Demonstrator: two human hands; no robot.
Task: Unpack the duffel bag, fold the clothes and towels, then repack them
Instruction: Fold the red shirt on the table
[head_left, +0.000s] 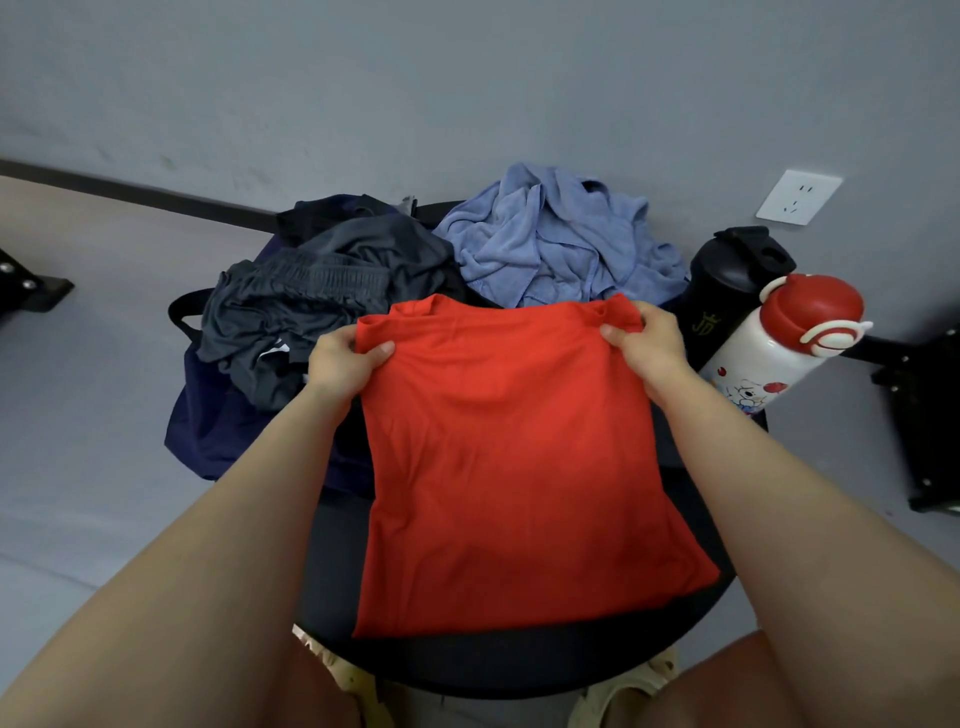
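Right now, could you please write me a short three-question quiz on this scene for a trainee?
1. True or false: both hands grip the red shirt at its top corners.
2. Which lies behind the shirt, crumpled? A) blue towel B) folded jeans C) yellow jacket
3. Fill in: the white bottle has a ___ cap.

Key: 1 true, with the left hand and right hand pinching the cloth; 2 A; 3 red.

Ahead of me grey shorts (311, 301) and a blue towel (561, 239) blocked the bench (519, 660); two bottles (769, 353) crowded my right; its near rim lay open.
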